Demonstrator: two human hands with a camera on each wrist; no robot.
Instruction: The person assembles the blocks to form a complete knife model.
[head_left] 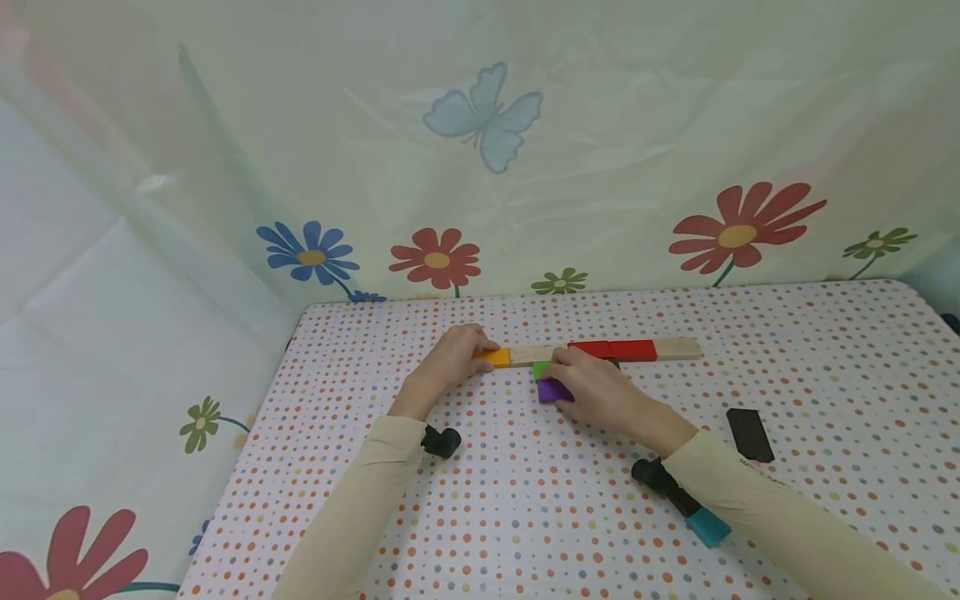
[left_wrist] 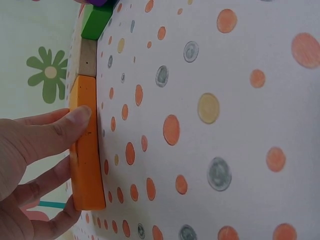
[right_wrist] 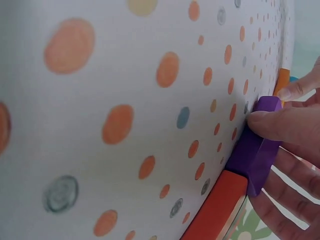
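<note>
At the left end of a row of blocks, my left hand grips an orange block, thumb on its front face and fingers behind. A plain wooden block adjoins it. My right hand holds a purple block, thumb in front, fingers partly hidden behind it. Beside the purple block, in the head view, a green block shows, partly covered by the fingers. In the right wrist view the purple block overlaps the end of a red block.
The row continues right with red blocks and a pale wooden block. A flat black piece lies on the dotted table beyond my right forearm. A patterned cloth hangs along the back edge.
</note>
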